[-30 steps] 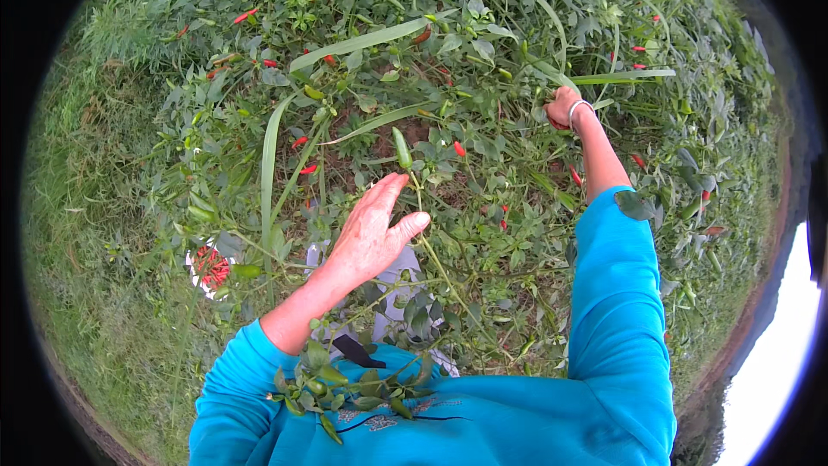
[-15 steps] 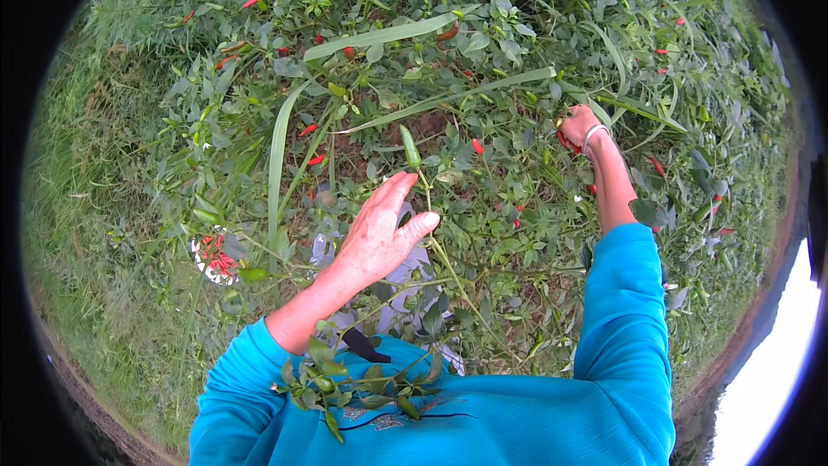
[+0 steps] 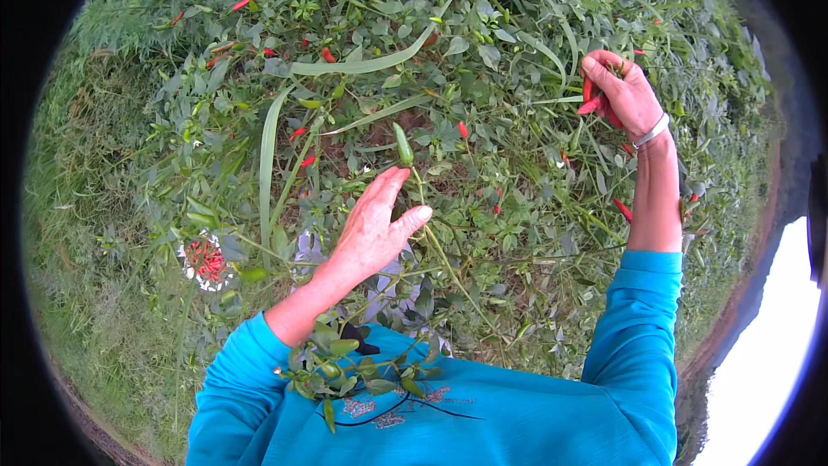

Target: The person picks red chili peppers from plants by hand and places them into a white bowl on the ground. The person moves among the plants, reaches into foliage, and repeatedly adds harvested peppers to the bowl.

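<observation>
My left hand (image 3: 373, 229) reaches among the pepper plants with its fingers stretched out and thumb apart, against a thin stem (image 3: 444, 261). An upright green chili (image 3: 403, 145) tops that stem, just beyond my fingertips. At upper right my right hand (image 3: 625, 95), with a white band at the wrist, is closed around red chilies (image 3: 589, 104); a bit of green shows between thumb and fingers. Leafy branches with green peppers (image 3: 341, 347) lie across the front of my blue top.
Dense pepper plants (image 3: 509, 216) with scattered red and green fruit surround me, mixed with long grass blades (image 3: 274, 147). At left, a white container (image 3: 210, 278) holding red chilies shows behind leaves. Pale grey material (image 3: 397, 293) is partly hidden below my left hand. A dark slope rims the right.
My right hand has dipped, then risen and moved rightward with red chilies in its fingers, now turned upward from the plants. My left hand has stayed almost where it was.
</observation>
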`<state>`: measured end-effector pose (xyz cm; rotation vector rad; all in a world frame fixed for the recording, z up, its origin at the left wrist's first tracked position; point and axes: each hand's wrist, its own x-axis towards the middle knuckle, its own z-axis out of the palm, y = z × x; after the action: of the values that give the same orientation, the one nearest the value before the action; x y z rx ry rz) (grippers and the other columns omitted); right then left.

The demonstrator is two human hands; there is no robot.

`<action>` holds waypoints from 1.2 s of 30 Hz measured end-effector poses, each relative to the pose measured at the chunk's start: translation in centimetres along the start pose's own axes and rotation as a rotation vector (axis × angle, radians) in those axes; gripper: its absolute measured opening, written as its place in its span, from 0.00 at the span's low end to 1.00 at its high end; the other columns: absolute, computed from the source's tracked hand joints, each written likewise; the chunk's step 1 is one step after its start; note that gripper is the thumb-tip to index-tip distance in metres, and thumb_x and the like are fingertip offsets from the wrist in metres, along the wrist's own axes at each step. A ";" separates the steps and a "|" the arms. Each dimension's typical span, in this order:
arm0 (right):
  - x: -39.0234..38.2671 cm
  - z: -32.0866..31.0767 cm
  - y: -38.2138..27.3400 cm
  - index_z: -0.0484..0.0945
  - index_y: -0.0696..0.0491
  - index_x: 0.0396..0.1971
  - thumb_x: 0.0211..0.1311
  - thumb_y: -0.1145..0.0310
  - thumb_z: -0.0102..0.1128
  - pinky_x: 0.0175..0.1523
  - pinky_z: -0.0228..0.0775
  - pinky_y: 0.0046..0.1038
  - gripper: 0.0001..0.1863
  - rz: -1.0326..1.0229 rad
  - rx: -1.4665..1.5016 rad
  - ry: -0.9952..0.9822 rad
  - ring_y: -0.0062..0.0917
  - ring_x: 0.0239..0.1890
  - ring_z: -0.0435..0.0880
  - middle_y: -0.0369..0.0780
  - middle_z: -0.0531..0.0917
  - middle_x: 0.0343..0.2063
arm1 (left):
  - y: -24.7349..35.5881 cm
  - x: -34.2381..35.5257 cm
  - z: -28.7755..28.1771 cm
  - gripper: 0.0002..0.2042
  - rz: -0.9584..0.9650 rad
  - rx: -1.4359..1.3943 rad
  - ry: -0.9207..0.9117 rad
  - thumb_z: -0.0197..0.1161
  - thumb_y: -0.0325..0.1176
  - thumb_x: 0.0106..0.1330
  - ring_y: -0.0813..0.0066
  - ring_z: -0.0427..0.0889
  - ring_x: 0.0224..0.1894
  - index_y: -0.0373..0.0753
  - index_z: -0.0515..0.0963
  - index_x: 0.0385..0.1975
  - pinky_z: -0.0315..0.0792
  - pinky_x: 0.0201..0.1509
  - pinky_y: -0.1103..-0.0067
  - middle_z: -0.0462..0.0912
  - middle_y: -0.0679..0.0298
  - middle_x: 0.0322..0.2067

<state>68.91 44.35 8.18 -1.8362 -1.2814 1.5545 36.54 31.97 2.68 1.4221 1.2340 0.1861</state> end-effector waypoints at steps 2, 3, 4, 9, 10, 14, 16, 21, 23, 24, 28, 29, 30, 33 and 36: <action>0.4 2.8 0.2 0.71 0.54 0.25 0.61 0.64 0.46 0.15 0.59 0.13 0.10 0.044 0.003 -0.051 0.13 0.13 0.73 0.33 0.75 0.16 | 0.2 0.0 0.0 0.33 0.019 -0.002 0.014 0.53 0.51 0.56 0.55 0.56 0.59 0.30 0.58 0.53 0.51 0.61 0.70 0.58 0.46 0.55; 0.7 4.6 1.3 0.71 0.54 0.25 0.61 0.64 0.46 0.15 0.59 0.13 0.11 0.011 0.012 -0.116 0.14 0.14 0.74 0.33 0.75 0.16 | 0.2 0.0 -0.1 0.33 0.021 -0.002 0.010 0.54 0.51 0.56 0.54 0.56 0.59 0.30 0.58 0.53 0.51 0.61 0.70 0.58 0.46 0.55; 0.8 6.2 2.6 0.70 0.54 0.25 0.61 0.64 0.46 0.14 0.59 0.14 0.10 0.127 0.061 -0.092 0.14 0.14 0.73 0.34 0.75 0.16 | 0.2 -0.1 -0.1 0.33 0.019 0.001 0.022 0.54 0.50 0.55 0.54 0.56 0.59 0.30 0.59 0.53 0.51 0.61 0.70 0.58 0.45 0.55; 1.2 11.7 10.3 0.70 0.55 0.29 0.56 0.68 0.51 0.10 0.55 0.17 0.06 0.411 0.216 0.105 0.16 0.11 0.71 0.34 0.74 0.15 | -1.0 -0.4 -0.3 0.32 0.003 -0.029 0.065 0.55 0.50 0.55 0.54 0.57 0.58 0.31 0.60 0.52 0.53 0.61 0.70 0.59 0.45 0.54; 1.1 12.4 11.4 0.71 0.56 0.32 0.55 0.68 0.52 0.09 0.54 0.18 0.07 0.428 0.139 0.106 0.15 0.10 0.70 0.34 0.74 0.15 | -1.3 -0.4 -0.2 0.32 0.005 -0.036 0.068 0.55 0.50 0.55 0.54 0.57 0.58 0.31 0.60 0.52 0.53 0.60 0.69 0.59 0.45 0.54; 1.3 14.1 14.2 0.73 0.56 0.34 0.49 0.67 0.62 0.10 0.54 0.18 0.13 0.422 0.101 -0.042 0.15 0.09 0.69 0.33 0.73 0.14 | -2.0 -0.5 0.1 0.32 0.015 -0.037 0.076 0.54 0.50 0.55 0.54 0.58 0.58 0.30 0.60 0.52 0.54 0.60 0.69 0.60 0.45 0.54; 1.6 14.4 14.9 0.73 0.56 0.32 0.47 0.66 0.64 0.10 0.54 0.19 0.14 0.496 0.017 -0.143 0.16 0.09 0.70 0.34 0.74 0.16 | -2.1 -0.4 0.2 0.32 0.017 -0.042 0.069 0.54 0.50 0.55 0.54 0.58 0.58 0.30 0.60 0.52 0.54 0.60 0.69 0.60 0.45 0.53; 1.5 15.1 15.0 0.71 0.55 0.28 0.46 0.63 0.65 0.09 0.53 0.20 0.15 0.536 -0.038 -0.136 0.17 0.07 0.68 0.34 0.73 0.13 | -2.0 -0.4 0.3 0.32 0.008 -0.037 0.067 0.54 0.50 0.55 0.54 0.59 0.57 0.29 0.61 0.51 0.54 0.60 0.70 0.60 0.46 0.53; 1.1 15.2 13.8 0.71 0.54 0.26 0.46 0.63 0.65 0.09 0.53 0.20 0.14 0.520 -0.024 -0.066 0.17 0.07 0.68 0.33 0.72 0.12 | -1.9 -0.3 0.3 0.32 0.021 -0.055 0.057 0.55 0.50 0.55 0.54 0.59 0.57 0.29 0.61 0.51 0.54 0.60 0.70 0.60 0.46 0.53; 0.8 15.0 12.8 0.69 0.54 0.23 0.46 0.63 0.65 0.09 0.54 0.20 0.14 0.541 0.144 -0.014 0.18 0.07 0.67 0.33 0.71 0.11 | -1.9 -0.3 0.2 0.32 0.025 -0.059 0.055 0.55 0.50 0.55 0.54 0.59 0.57 0.29 0.61 0.51 0.55 0.60 0.70 0.60 0.46 0.53; 0.0 12.2 6.7 0.70 0.52 0.20 0.51 0.65 0.59 0.10 0.55 0.18 0.09 0.310 0.506 0.036 0.17 0.08 0.66 0.32 0.68 0.10 | -1.6 -0.3 0.0 0.32 0.026 -0.042 0.084 0.55 0.50 0.55 0.54 0.61 0.56 0.29 0.61 0.51 0.55 0.59 0.71 0.62 0.47 0.52; 0.1 10.8 5.1 0.70 0.52 0.20 0.52 0.64 0.59 0.11 0.56 0.17 0.10 0.147 0.520 0.000 0.16 0.08 0.66 0.32 0.68 0.11 | -1.4 -0.3 0.0 0.32 0.026 -0.049 0.094 0.55 0.50 0.55 0.54 0.61 0.56 0.29 0.61 0.51 0.55 0.59 0.70 0.62 0.47 0.52; -0.4 9.9 3.9 0.71 0.53 0.21 0.51 0.61 0.60 0.11 0.57 0.18 0.12 0.168 0.450 0.071 0.16 0.08 0.66 0.33 0.69 0.11 | -1.3 -0.2 0.0 0.32 0.009 -0.064 0.051 0.54 0.50 0.55 0.55 0.61 0.56 0.29 0.61 0.51 0.55 0.59 0.71 0.62 0.47 0.52; -0.4 9.4 2.7 0.72 0.54 0.22 0.50 0.55 0.61 0.13 0.59 0.18 0.16 0.052 0.384 0.072 0.16 0.09 0.67 0.34 0.71 0.11 | -0.8 -0.3 0.1 0.31 0.035 -0.006 0.057 0.54 0.50 0.56 0.56 0.61 0.56 0.29 0.61 0.51 0.55 0.59 0.71 0.62 0.47 0.52; -1.1 10.3 5.1 0.70 0.54 0.17 0.51 0.54 0.58 0.11 0.58 0.20 0.18 0.323 0.427 0.172 0.18 0.07 0.66 0.35 0.71 0.11 | -0.6 -0.1 0.0 0.31 0.054 -0.038 0.072 0.54 0.50 0.56 0.56 0.61 0.56 0.29 0.62 0.50 0.55 0.59 0.71 0.62 0.47 0.52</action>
<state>61.29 38.47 1.75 -1.8984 -0.5388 1.6290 36.20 31.72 2.30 1.4270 1.2454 0.2989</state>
